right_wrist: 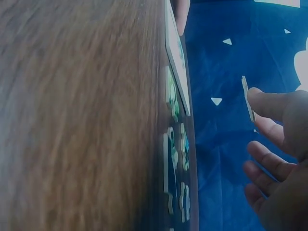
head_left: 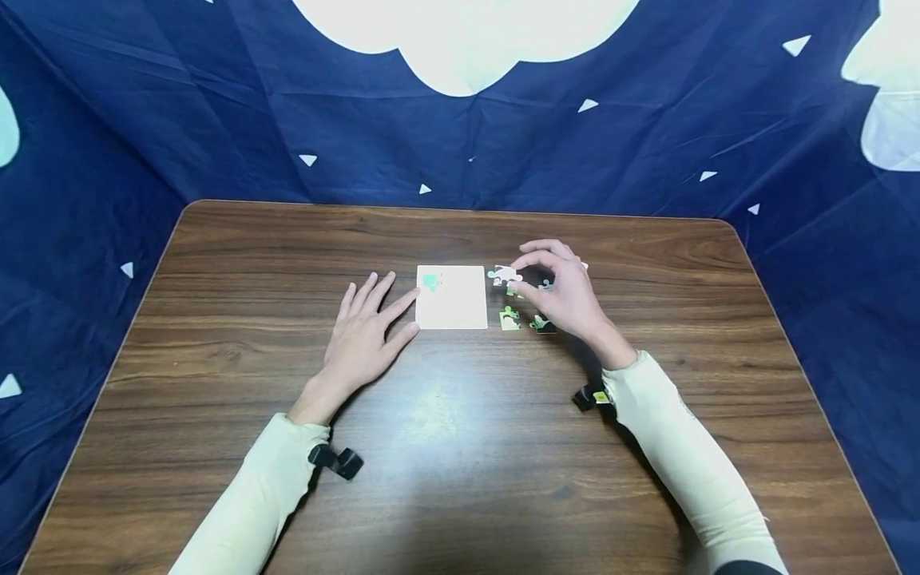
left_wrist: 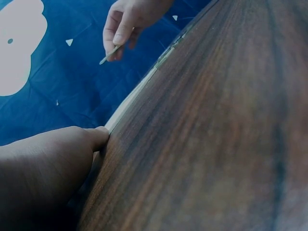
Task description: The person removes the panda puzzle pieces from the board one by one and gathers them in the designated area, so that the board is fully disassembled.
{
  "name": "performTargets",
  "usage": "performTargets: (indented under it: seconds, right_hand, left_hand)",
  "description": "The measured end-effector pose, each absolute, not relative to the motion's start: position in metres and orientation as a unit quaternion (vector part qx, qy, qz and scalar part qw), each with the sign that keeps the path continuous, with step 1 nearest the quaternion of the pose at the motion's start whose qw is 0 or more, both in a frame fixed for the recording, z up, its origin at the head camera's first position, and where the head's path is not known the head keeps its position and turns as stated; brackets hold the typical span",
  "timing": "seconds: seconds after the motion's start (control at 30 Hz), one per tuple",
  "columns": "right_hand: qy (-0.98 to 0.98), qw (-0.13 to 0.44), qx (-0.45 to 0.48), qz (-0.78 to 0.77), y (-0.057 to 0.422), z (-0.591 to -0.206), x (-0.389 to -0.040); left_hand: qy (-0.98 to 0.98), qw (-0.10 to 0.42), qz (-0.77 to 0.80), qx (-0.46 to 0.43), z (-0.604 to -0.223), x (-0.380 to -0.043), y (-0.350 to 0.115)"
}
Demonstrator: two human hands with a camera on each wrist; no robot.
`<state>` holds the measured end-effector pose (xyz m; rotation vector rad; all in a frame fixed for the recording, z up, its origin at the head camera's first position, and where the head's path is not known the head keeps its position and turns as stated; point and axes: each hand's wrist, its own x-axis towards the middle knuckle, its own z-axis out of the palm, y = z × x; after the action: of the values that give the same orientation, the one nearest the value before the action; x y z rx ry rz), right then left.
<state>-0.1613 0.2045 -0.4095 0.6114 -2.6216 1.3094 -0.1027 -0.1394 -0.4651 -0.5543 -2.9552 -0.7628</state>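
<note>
A jigsaw puzzle piece [head_left: 505, 275], pale with rounded knobs, is pinched between thumb and forefinger of my right hand [head_left: 564, 289]. In the right wrist view this piece [right_wrist: 247, 98] is seen edge-on, raised off the table. To its left lies a flat white square board [head_left: 453, 307] with a small teal patch near its upper left corner. My left hand [head_left: 362, 339] rests spread on the table, its thumb and forefinger at the board's left edge. A green and white puzzle piece [head_left: 509, 320] and a dark green one [head_left: 543, 325] lie below the right hand.
Further pieces, such as a small one [head_left: 546, 284], lie partly hidden under the right hand. The brown wooden table [head_left: 446, 479] ends at a back edge not far behind the board. A blue cloth [head_left: 388, 128] with white shapes hangs behind and at both sides.
</note>
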Motion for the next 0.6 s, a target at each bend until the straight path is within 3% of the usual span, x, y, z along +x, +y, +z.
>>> performTargets:
  seconds: [0.6]
  right_hand:
    - [-0.873, 0.033, 0.209, 0.439, 0.184, -0.412, -0.157]
  left_hand:
    - [-0.953, 0.012, -0.244, -0.177, -0.467, -0.105, -0.140]
